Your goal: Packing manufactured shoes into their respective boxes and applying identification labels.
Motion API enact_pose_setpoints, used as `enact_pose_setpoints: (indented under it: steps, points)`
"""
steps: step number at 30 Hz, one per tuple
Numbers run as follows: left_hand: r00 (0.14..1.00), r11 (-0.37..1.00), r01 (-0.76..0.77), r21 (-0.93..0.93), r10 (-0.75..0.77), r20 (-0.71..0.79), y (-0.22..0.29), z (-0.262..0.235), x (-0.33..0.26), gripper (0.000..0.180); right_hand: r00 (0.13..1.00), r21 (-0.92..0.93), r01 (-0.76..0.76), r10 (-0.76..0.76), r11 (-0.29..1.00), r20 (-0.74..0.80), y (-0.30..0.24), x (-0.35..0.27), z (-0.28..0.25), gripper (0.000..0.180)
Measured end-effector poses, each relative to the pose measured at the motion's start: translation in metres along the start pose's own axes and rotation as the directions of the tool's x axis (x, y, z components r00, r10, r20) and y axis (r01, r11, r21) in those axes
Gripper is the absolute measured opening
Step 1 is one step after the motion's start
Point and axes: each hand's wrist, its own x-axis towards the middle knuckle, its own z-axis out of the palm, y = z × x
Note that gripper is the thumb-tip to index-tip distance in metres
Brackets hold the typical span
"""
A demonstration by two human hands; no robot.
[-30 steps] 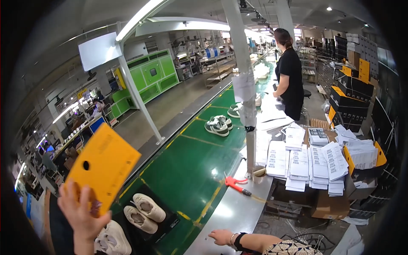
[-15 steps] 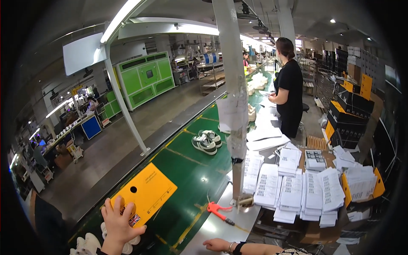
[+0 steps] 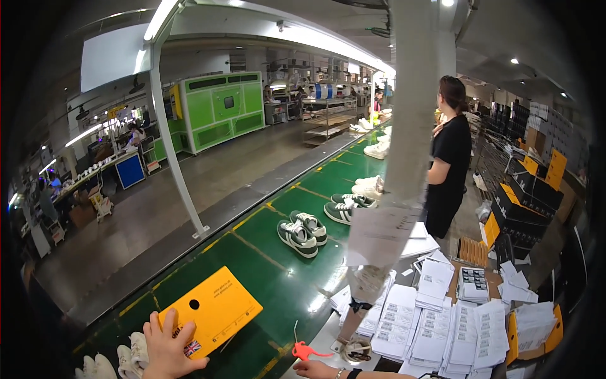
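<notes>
At the lower left, my left hand (image 3: 167,352) is closed on the near corner of a yellow shoebox (image 3: 222,302), its fingers over the top face and its thumb along the lower edge. A black round hole shows in that face; what lies beneath is hidden. White shoes (image 3: 129,355) stand beside this hand on the green conveyor belt (image 3: 268,284). My right hand (image 3: 315,370) is at the bottom edge, fingers loosely stretched and nothing visible in them. Just above it lies a red gun-shaped tool (image 3: 307,351). Grey-green sneakers with white laces (image 3: 302,234) sit farther up the belt.
A metal post (image 3: 410,120) with paper taped on it rises right of the belt. Stacks of printed white sheets (image 3: 432,328) cover the right-hand table. Beyond stands a co-worker in black (image 3: 449,158), near piled black and yellow boxes (image 3: 521,208).
The view has shifted, so the post appears farther right. A second pair of green sneakers now shows fully. My left hand keeps its hold on the shoebox; my right hand appears closer to the red tool.
</notes>
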Motion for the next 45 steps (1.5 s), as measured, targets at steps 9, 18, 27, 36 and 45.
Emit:
enact_pose_setpoints:
  steps: [9,18,27,36,45]
  points:
    - [0.925,0.864,0.379,-0.331,-0.347,0.154,-0.061,0.018,0.004,0.047,0.998,-0.077,-0.012,0.016,0.997,0.053,0.001,0.092,-0.017,0.029]
    - [0.84,0.843,0.516,-0.152,-0.533,-0.099,-0.058,0.071,0.048,0.035,0.936,0.167,-0.104,0.154,0.98,-0.317,-0.01,0.245,-0.089,0.026]
    - [0.815,0.803,0.58,-0.14,-0.574,0.08,-0.056,0.057,0.04,0.041,0.609,-0.363,-0.239,-0.153,0.9,-0.779,-0.009,0.316,-0.229,0.021]
    - [0.816,0.825,0.561,-0.074,-0.535,0.219,-0.078,0.054,0.043,0.034,0.808,0.591,0.228,0.188,0.774,-0.558,-0.011,0.392,-0.26,0.039]
    - [0.92,0.924,0.369,-0.098,-0.348,0.181,-0.071,0.045,0.048,0.034,0.835,0.824,0.279,0.298,0.494,-0.462,0.001,0.441,-0.284,0.081]
